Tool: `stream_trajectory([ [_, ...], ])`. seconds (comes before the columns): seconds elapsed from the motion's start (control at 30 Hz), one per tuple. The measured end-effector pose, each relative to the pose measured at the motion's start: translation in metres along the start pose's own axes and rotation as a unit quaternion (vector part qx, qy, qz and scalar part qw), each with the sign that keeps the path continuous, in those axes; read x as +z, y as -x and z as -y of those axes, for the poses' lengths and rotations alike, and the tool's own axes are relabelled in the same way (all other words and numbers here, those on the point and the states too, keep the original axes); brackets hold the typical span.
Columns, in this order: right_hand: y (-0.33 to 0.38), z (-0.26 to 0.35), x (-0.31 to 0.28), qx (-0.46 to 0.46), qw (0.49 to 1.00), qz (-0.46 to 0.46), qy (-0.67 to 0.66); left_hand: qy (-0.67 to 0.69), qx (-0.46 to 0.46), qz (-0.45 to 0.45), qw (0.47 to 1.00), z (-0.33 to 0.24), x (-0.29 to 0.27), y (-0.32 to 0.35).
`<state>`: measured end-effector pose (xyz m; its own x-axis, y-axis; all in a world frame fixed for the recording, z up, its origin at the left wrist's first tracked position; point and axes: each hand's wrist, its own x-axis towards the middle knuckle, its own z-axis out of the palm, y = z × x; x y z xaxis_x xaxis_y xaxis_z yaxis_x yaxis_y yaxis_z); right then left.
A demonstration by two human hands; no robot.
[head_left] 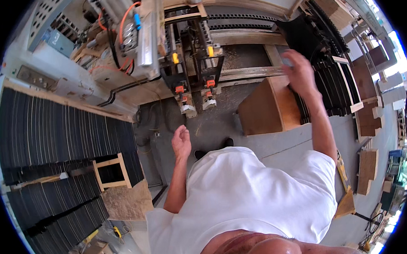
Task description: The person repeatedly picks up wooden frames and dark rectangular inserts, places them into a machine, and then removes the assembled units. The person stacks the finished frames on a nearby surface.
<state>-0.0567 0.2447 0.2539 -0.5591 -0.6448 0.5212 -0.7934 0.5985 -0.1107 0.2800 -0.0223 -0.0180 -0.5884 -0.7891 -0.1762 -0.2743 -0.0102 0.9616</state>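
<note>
My left hand [181, 142] hangs in front of my body above the grey floor, its fingers loosely curved and nothing in them. Out to the right, my right hand [299, 73] is raised with the arm stretched forward; it is slightly blurred, and a gap shows between thumb and fingers. That hand is over the edge of a brown wooden box [262, 107], beside a row of black panels [331, 87] with pale wooden edges. Ahead of me stands a machine with two black clamp-like arms [210, 67] bearing orange and yellow parts.
Tightly packed black panels [58, 126] fill the left side, with a small wooden frame [112, 172] among them. A silver cylinder [146, 47] and orange hoses [125, 21] are on the machine. Black chain tracks [242, 17] run along its back. Cables [155, 124] lie on the floor.
</note>
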Motion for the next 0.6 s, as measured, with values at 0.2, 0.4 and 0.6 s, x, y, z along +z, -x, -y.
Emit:
stream_trajectory([
  [0.2,0.066,-0.143,-0.111,0.208,0.936,-0.029,0.282,0.039,-0.078,0.074,0.993,0.004,0.056,-0.022],
  [0.4,0.108,-0.176,-0.128,0.339,0.937,0.003,0.078,0.059,-0.109,0.085,0.989,-0.012,0.107,-0.032],
  [0.6,0.108,-0.182,-0.135,0.330,0.942,-0.025,0.057,0.080,-0.061,0.083,0.992,-0.051,0.133,-0.061],
])
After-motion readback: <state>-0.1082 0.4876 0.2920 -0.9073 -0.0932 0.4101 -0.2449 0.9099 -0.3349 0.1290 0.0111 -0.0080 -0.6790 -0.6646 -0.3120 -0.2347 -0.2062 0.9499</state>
